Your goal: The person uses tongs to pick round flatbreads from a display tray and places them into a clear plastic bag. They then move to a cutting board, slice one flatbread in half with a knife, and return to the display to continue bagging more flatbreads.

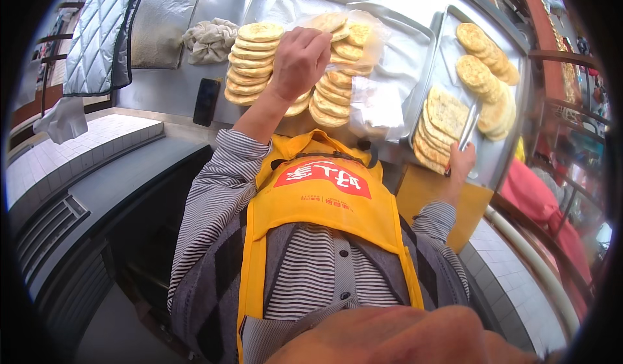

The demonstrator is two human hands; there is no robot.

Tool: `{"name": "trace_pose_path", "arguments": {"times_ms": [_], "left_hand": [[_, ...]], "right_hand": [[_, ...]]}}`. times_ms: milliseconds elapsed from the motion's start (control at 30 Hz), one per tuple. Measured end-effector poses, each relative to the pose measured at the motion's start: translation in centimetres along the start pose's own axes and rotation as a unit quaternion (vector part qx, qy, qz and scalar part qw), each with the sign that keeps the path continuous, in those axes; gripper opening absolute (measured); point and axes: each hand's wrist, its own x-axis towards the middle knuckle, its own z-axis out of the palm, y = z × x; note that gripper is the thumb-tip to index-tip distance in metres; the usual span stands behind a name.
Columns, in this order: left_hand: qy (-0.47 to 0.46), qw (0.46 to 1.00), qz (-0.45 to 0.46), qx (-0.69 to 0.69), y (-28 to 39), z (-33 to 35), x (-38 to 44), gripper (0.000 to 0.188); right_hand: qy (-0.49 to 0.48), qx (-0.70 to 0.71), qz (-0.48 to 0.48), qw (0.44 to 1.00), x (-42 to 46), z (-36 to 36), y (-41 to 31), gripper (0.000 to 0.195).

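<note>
My left hand (300, 62) is curled over the round flatbreads at the tray's left side. It grips the edge of a clear plastic bag (377, 35), with several round flatbreads (357, 34) in or under the film; the fingertips are hidden. Just left of that hand, a stack of round flatbreads (253, 59) leans in an overlapping row. My right hand (460, 162) holds metal tongs (469, 125), which lie along the right side of a row of square flatbreads (445, 113). Whether the tong tips touch any bread is unclear.
A large metal tray (418, 30) and a narrower tray (521, 67) carry the breads. Thin plastic bags (377, 103) lie on the near edge. A crumpled cloth (211, 40) and a black phone (207, 102) sit at left. A yellow board (428, 198) is below the right tray.
</note>
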Motion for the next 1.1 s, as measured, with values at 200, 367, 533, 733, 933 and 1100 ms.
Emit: {"name": "trace_pose_path", "arguments": {"times_ms": [200,367,533,733,933,1100], "left_hand": [[-0.183,0.972,-0.039,0.142,-0.9,3.0,-0.9,0.026],[-0.051,0.975,-0.018,0.214,-0.9,1.8,-2.1,0.026],[-0.269,0.942,0.190,-0.065,6.5,0.9,-3.8,0.020],[-0.337,0.904,0.262,0.017,7.7,8.9,-8.9,0.011],[-0.418,0.881,0.221,-0.021,5.1,9.8,-9.2,0.018],[-0.208,0.969,0.126,0.048,6.7,10.0,-8.7,0.022]], "right_hand": [[-0.005,0.150,-0.384,0.911,-6.9,-10.5,-14.5,0.049],[0.058,0.090,-0.485,0.868,-6.4,-10.8,-15.1,0.050],[0.016,0.222,-0.245,0.943,-6.0,-9.7,-10.7,0.029],[0.069,-0.031,-0.157,0.985,-0.7,-2.0,-2.9,0.047],[0.031,-0.131,-0.039,0.990,-0.3,2.3,-1.1,0.065],[0.171,-0.051,-0.291,0.940,-3.5,1.1,-7.9,0.054]]}}
